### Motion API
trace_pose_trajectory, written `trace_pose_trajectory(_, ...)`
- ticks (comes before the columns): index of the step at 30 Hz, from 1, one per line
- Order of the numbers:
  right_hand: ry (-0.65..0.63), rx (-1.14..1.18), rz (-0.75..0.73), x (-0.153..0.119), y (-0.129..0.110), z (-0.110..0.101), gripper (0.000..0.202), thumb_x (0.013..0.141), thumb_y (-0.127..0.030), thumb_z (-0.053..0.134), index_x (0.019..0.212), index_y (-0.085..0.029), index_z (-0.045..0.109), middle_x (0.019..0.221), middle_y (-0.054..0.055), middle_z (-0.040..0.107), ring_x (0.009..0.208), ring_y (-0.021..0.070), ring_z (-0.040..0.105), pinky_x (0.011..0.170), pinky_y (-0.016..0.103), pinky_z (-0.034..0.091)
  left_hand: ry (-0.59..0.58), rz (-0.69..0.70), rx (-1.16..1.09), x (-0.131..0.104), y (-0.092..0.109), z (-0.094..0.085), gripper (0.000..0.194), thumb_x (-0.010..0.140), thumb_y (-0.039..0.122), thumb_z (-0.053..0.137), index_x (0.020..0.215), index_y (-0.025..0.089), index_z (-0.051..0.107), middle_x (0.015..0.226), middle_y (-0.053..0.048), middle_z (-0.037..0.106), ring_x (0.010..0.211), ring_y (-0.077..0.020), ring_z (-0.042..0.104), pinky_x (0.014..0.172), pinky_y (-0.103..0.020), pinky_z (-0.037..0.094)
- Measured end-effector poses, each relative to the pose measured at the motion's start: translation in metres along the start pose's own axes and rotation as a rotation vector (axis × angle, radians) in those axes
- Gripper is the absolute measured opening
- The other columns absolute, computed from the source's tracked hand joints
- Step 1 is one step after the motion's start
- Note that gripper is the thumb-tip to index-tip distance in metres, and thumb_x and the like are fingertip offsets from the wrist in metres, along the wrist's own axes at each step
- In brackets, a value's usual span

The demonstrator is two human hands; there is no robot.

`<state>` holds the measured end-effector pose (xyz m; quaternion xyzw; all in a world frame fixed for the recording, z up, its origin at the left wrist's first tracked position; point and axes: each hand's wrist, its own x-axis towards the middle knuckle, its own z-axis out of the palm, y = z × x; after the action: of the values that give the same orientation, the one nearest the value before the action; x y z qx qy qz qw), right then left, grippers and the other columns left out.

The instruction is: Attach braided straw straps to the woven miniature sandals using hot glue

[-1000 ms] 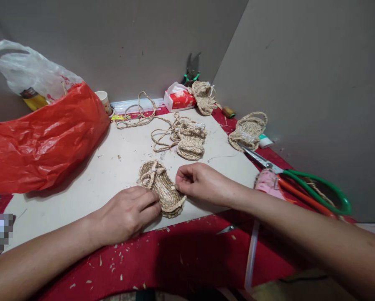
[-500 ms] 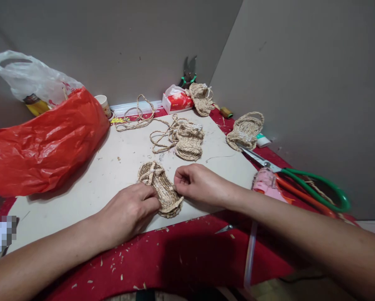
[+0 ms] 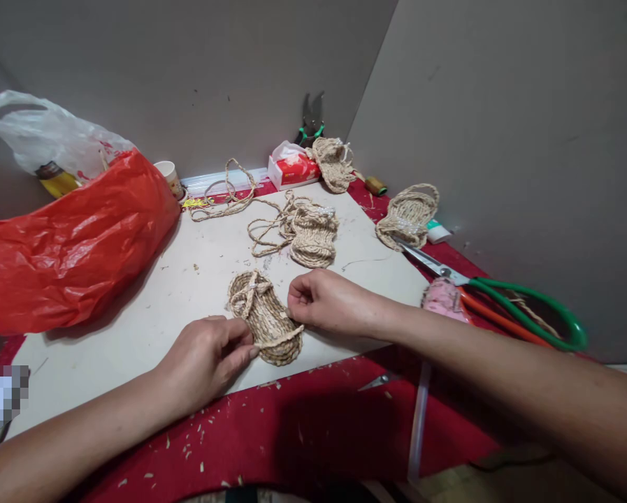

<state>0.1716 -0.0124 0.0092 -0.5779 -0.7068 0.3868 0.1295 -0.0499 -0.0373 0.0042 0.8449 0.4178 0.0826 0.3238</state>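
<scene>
A small woven straw slipper (image 3: 274, 318) lies on the pale board (image 3: 187, 300), its toe and a braided strip towards me. My left hand (image 3: 216, 353) is at its left edge, thumb and fingers pinching the rim near the end of the strip. On the other side, my right hand (image 3: 318, 300) is closed, thumb and fingertips pressed together close to the slipper's right edge. Whatever those fingertips hold is too small to make out. Behind lies another straw slipper (image 3: 313, 237) with small clear beads and a loose braided cord (image 3: 265, 241).
Large green-handled scissors (image 3: 449, 274) and a pink roll (image 3: 442, 297) lie at the right. More woven pieces (image 3: 410, 213) stand near the wall. A red plastic bag (image 3: 82, 244) fills the left. A tissue pack (image 3: 292, 169) and pliers (image 3: 312, 122) are at the back.
My left hand has drawn back a little to the left, with its thumb now at the slipper's edge. My right hand stays closed in nearly the same place. The view has shifted slightly.
</scene>
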Motion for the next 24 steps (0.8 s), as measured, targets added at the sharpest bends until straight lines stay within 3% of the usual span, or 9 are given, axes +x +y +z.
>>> trace_pose_trajectory(3,0.01,0.005,0.004,0.0,0.002,0.001,0.014,0.068,-0.008,0.055,0.057,-0.017,0.055,0.052,-0.005,0.051,0.05,0.0095,0.044,0.049,0.02,0.032,-0.127,-0.089,-0.167,-0.004,0.002,0.0,0.028,0.088,0.033,0.049,0.066,0.018,0.055,0.057,0.003,0.05,0.053,-0.0102,0.042,0.052,-0.022,0.032)
trace_pose_trajectory(5,0.025,0.008,0.006,-0.002,0.003,0.003,0.013,0.069,-0.009,0.055,0.058,-0.017,0.055,0.053,-0.004,0.051,0.051,0.0097,0.044,0.049,0.02,0.032,-0.121,-0.149,-0.271,-0.005,0.002,-0.001,0.032,0.088,0.039,0.049,0.065,0.017,0.054,0.055,0.003,0.049,0.051,-0.0097,0.04,0.049,-0.022,0.031)
trace_pose_trajectory(9,0.092,-0.025,-0.027,-0.008,0.006,0.01,0.013,0.07,-0.01,0.054,0.06,-0.018,0.055,0.054,-0.004,0.053,0.051,0.0101,0.045,0.05,0.021,0.032,0.089,-0.266,-0.53,-0.004,0.001,0.0,0.027,0.085,0.042,0.054,0.074,0.017,0.053,0.059,0.002,0.054,0.055,-0.0099,0.046,0.053,-0.022,0.035)
trace_pose_trajectory(13,0.175,-0.005,-0.04,-0.013,0.008,0.018,0.012,0.072,-0.013,0.054,0.062,-0.018,0.058,0.054,-0.003,0.055,0.05,0.0109,0.046,0.05,0.022,0.032,0.175,-0.411,-0.915,-0.006,0.005,0.009,0.025,0.081,0.039,0.062,0.082,0.02,0.047,0.062,0.002,0.06,0.062,-0.0118,0.057,0.058,-0.022,0.043)
trace_pose_trajectory(19,0.232,0.086,-0.028,-0.014,0.007,0.028,0.012,0.072,-0.015,0.054,0.061,-0.018,0.057,0.054,-0.002,0.054,0.05,0.0116,0.047,0.05,0.022,0.034,0.371,-0.563,-1.172,-0.004,0.019,0.019,0.043,0.07,0.034,0.076,0.098,0.02,0.047,0.068,0.002,0.062,0.064,-0.0129,0.062,0.062,-0.025,0.052)
trace_pose_trajectory(21,0.239,0.111,-0.035,-0.015,0.006,0.031,0.011,0.072,-0.016,0.053,0.062,-0.017,0.058,0.055,-0.002,0.055,0.052,0.0116,0.047,0.051,0.022,0.034,0.325,-0.562,-1.224,0.001,0.022,0.021,0.042,0.068,0.032,0.077,0.098,0.017,0.052,0.069,0.0,0.062,0.06,-0.0115,0.06,0.06,-0.024,0.052)
trace_pose_trajectory(24,0.237,0.159,-0.054,-0.017,0.004,0.035,0.01,0.071,-0.016,0.054,0.062,-0.017,0.059,0.056,-0.001,0.055,0.053,0.0115,0.047,0.051,0.022,0.035,0.181,-0.516,-1.266,0.007,0.024,0.026,0.028,0.068,0.028,0.075,0.083,0.011,0.06,0.067,-0.003,0.062,0.055,-0.01,0.057,0.054,-0.021,0.049)
